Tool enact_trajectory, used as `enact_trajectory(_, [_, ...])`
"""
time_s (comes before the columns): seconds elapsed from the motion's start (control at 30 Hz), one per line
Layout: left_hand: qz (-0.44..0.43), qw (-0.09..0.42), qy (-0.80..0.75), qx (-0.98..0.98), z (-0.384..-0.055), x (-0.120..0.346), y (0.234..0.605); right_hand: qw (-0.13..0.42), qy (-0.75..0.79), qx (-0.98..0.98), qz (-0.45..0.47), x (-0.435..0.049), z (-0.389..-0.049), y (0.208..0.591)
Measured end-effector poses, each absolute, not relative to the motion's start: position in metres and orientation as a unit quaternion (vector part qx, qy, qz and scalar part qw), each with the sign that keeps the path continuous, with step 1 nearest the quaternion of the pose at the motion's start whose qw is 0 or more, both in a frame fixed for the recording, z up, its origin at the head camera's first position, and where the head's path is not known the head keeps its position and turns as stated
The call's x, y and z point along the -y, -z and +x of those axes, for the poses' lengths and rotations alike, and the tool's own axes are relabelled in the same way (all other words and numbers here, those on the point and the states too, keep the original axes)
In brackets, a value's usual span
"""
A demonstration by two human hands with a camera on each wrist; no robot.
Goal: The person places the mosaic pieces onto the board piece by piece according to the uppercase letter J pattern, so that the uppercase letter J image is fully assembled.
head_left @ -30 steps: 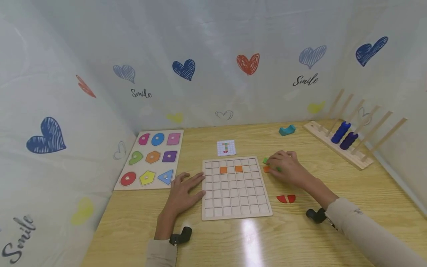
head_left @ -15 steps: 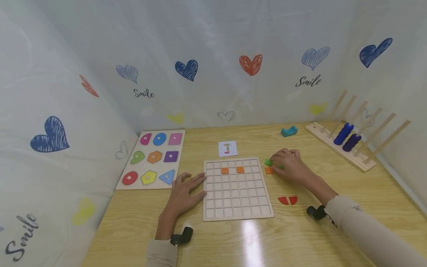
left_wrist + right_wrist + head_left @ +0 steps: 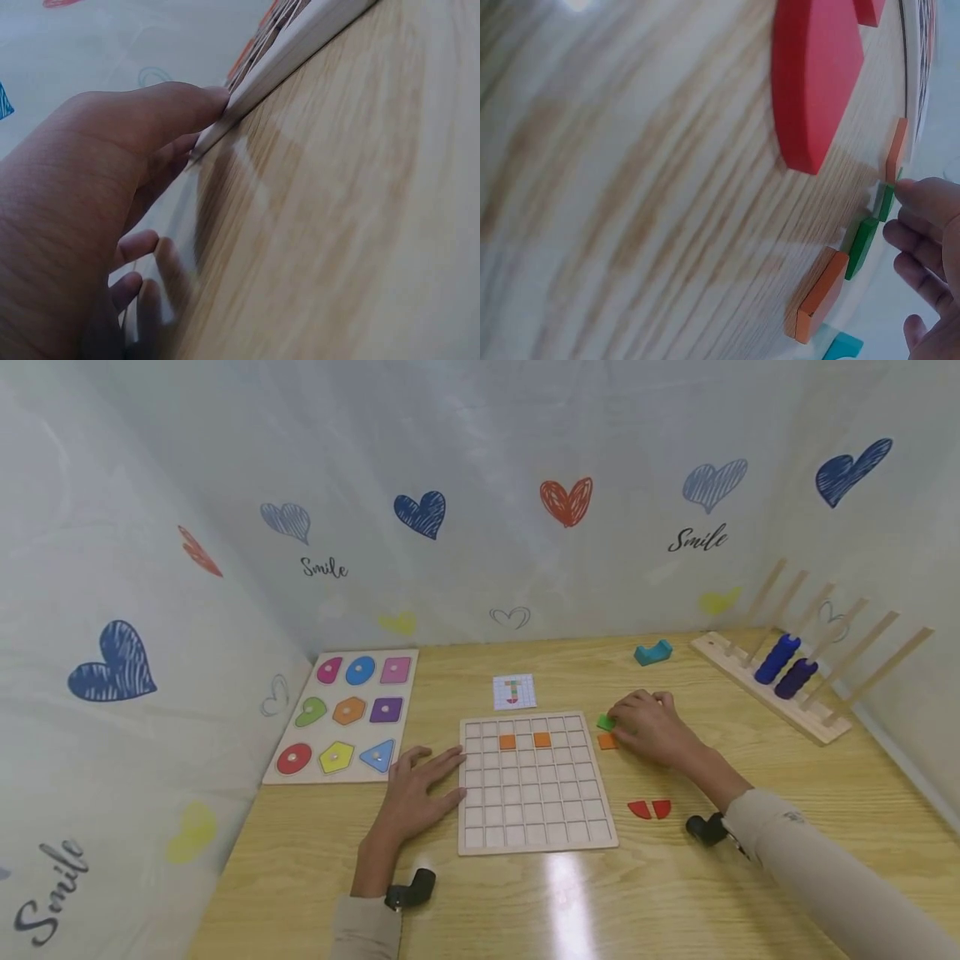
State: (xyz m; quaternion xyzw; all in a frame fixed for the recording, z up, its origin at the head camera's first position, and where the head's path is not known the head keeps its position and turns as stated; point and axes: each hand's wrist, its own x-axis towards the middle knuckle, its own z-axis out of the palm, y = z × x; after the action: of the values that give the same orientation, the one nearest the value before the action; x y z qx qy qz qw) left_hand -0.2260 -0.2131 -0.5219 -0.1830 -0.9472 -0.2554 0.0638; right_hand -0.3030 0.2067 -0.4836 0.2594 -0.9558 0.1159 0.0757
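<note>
My left hand [image 3: 415, 797] lies at the left edge of the wooden grid board [image 3: 470, 846], fingers spread. In the left wrist view, the thumb [image 3: 187, 109] touches the board's side. Two orange square tiles [image 3: 507, 742] sit in the grid's upper part. Beyond the board's right edge, my right hand [image 3: 647, 727] is low over loose tiles, its fingertips at a green tile [image 3: 604, 722]; I cannot tell whether they pinch it. An orange tile [image 3: 607, 741] lies just below. The right wrist view shows more green tiles [image 3: 862, 247] and another orange tile [image 3: 821, 296] beside the fingers.
Two red quarter-round pieces [image 3: 661, 809] lie right of the board. A pattern card [image 3: 514, 692] is behind it. To the left is a shape puzzle [image 3: 337, 777]. A teal block [image 3: 653, 652] and a pegged wooden stand [image 3: 821, 727] with blue and purple pieces stand at back right.
My right hand has shifted slightly over the loose tiles, covering a green one that showed beneath it. The left hand stays at the board's edge. The head view has shifted a little.
</note>
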Motion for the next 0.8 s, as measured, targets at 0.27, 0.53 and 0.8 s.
enact_trajectory(0.27, [-0.189, 0.067, 0.260, 0.944, -0.2263, 0.2132, 0.5241, 0.069, -0.114, 0.954, 0.269, -0.2070, -0.3051, 0.4861])
enact_trajectory(0.53, [-0.186, 0.064, 0.262, 0.945, -0.2269, 0.2128, 0.5209, 0.082, -0.123, 0.949, 0.279, -0.2078, -0.3049, 0.4821])
enact_trajectory(0.8, [-0.186, 0.061, 0.259, 0.946, -0.2275, 0.2138, 0.5223, 0.087, -0.130, 0.945, 0.286, -0.2078, -0.3030, 0.4772])
